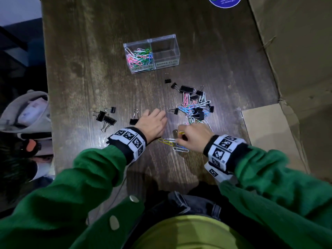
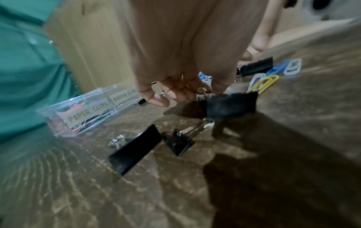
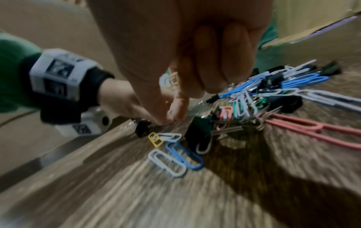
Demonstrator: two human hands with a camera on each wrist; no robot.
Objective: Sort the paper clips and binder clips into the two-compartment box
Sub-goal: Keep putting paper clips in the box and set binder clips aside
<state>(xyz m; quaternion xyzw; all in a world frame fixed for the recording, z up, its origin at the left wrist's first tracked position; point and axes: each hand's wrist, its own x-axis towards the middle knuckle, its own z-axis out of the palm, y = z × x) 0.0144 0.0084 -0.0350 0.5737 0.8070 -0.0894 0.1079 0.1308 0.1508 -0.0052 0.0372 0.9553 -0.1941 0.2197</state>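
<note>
The clear two-compartment box (image 1: 167, 37) stands at the table's middle back; its left half holds coloured paper clips (image 1: 141, 56) and its right half, labelled BINDER CLIPS, shows nothing inside. A mixed pile of clips (image 1: 195, 106) lies to the right, in front of the box. My left hand (image 1: 152, 123) hovers low over the table, fingers curled on the wire handle of a black binder clip (image 2: 230, 103). My right hand (image 1: 194, 135) is curled around a few paper clips (image 3: 171, 80), thumb and forefinger reaching down. Loose yellow, white and blue paper clips (image 1: 172, 143) lie between the hands.
Several black binder clips (image 1: 106, 117) lie left of my left hand, one more (image 1: 133, 121) right beside it. A large cardboard box (image 1: 296, 51) and its flap (image 1: 265, 126) border the table on the right. A grey bag (image 1: 27, 112) sits past the left edge.
</note>
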